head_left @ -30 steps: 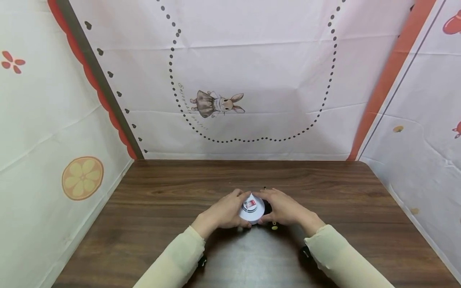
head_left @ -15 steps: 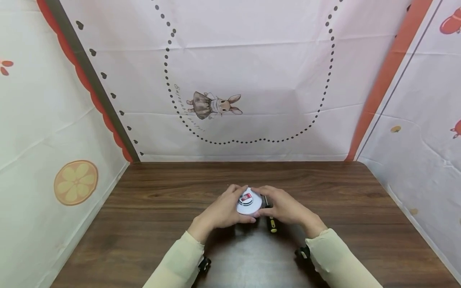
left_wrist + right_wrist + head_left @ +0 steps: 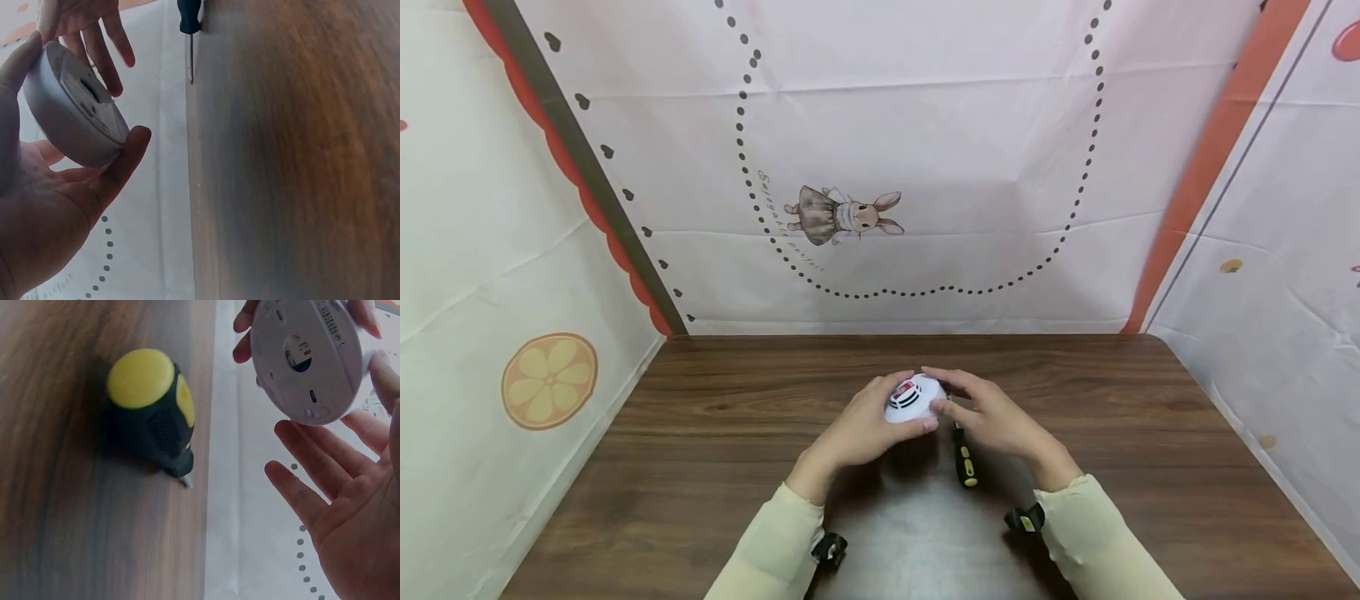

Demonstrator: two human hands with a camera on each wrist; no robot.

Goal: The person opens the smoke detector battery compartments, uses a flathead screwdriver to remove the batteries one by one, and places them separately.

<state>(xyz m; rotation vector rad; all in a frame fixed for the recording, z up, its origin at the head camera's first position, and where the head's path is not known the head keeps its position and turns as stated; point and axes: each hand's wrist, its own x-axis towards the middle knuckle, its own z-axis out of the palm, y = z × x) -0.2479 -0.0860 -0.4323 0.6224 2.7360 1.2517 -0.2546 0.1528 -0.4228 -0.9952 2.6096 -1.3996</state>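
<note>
A round white smoke detector (image 3: 925, 404) with a red label is held above the table between both hands. Around its left rim curls my left hand (image 3: 859, 425), thumb at the near edge. My right hand (image 3: 1003, 417) holds the opposite rim with the thumb and fingers, its other fingers spread in the right wrist view. That view shows the detector's flat underside (image 3: 337, 375), with a round central opening and slots. Below the right hand lies a screwdriver (image 3: 964, 458) with a black and yellow handle, its shaft partly hidden in the head view.
The brown wooden table (image 3: 737, 392) extends to both sides. Behind it hangs a white printed cloth (image 3: 970, 150), and similar cloth walls stand at the left and right. A small black device (image 3: 830, 550) sits at each wrist.
Both hands have lifted the smoke detector, which shifts slightly left and farther up in the head view and tilts. More of the screwdriver handle shows beneath the right hand.
</note>
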